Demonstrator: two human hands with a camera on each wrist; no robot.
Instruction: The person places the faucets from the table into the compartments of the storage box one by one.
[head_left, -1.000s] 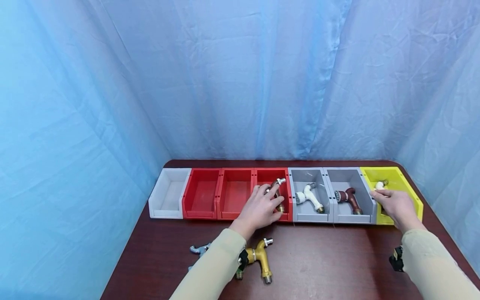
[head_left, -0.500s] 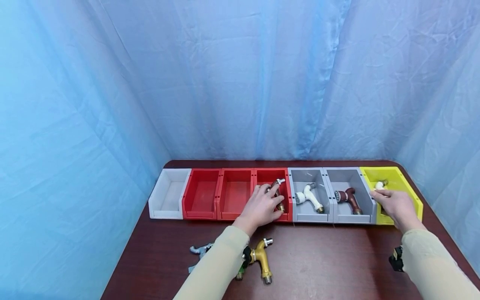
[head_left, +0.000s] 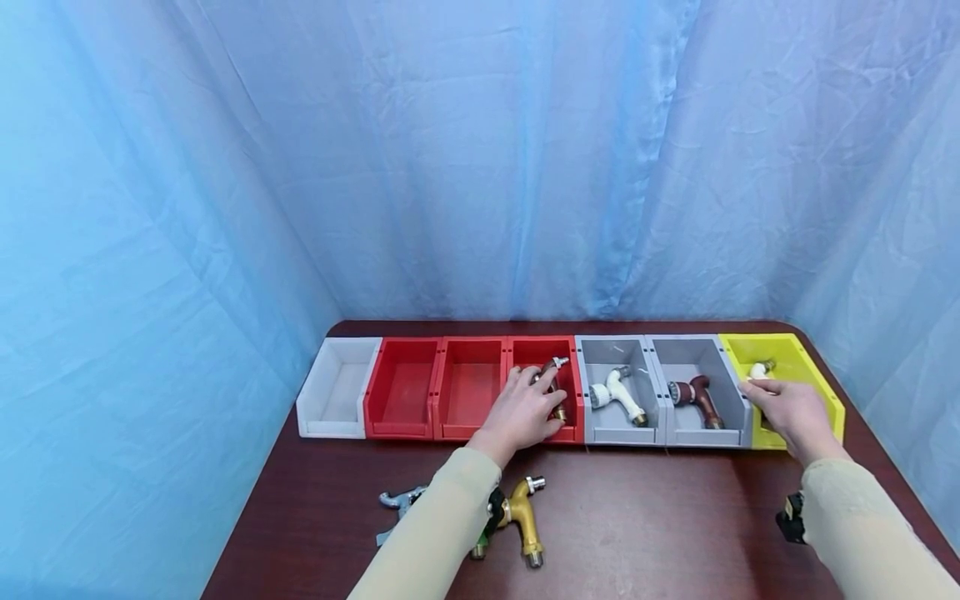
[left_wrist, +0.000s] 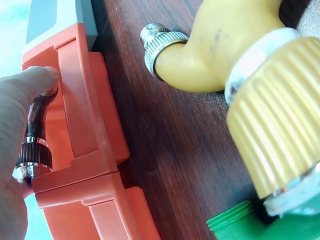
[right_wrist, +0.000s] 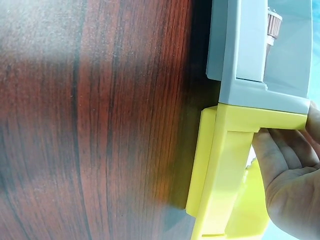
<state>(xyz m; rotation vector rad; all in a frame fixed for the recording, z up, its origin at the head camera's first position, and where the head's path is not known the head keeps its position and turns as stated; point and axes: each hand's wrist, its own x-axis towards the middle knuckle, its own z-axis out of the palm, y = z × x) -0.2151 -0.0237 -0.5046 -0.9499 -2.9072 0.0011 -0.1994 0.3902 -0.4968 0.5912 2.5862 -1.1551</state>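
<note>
My left hand (head_left: 521, 408) reaches into the rightmost red bin (head_left: 531, 345), its fingers and thumb spread round a dark brown faucet (left_wrist: 37, 120) with a ribbed collar. The thumb sits at one end of the faucet in the left wrist view, and the palm covers part of it. My right hand (head_left: 797, 415) pinches the side wall of the yellow bin (right_wrist: 235, 117) where it meets a grey bin (right_wrist: 250, 90), fingers inside the yellow one. A white faucet (head_left: 761, 370) lies in that bin, partly hidden by the hand.
Grey bins hold a white faucet (head_left: 621, 395) and a maroon faucet (head_left: 700, 400). Left of them stand two other red bins (head_left: 401, 429) and a white bin (head_left: 330, 429). A yellow faucet (head_left: 527, 521), a green faucet (left_wrist: 280, 230) and a blue-grey faucet (head_left: 397, 500) lie on the table.
My left wrist and sleeve have shifted slightly to the right, and the brown faucet has moved a little under the fingers. The right hand stays in place.
</note>
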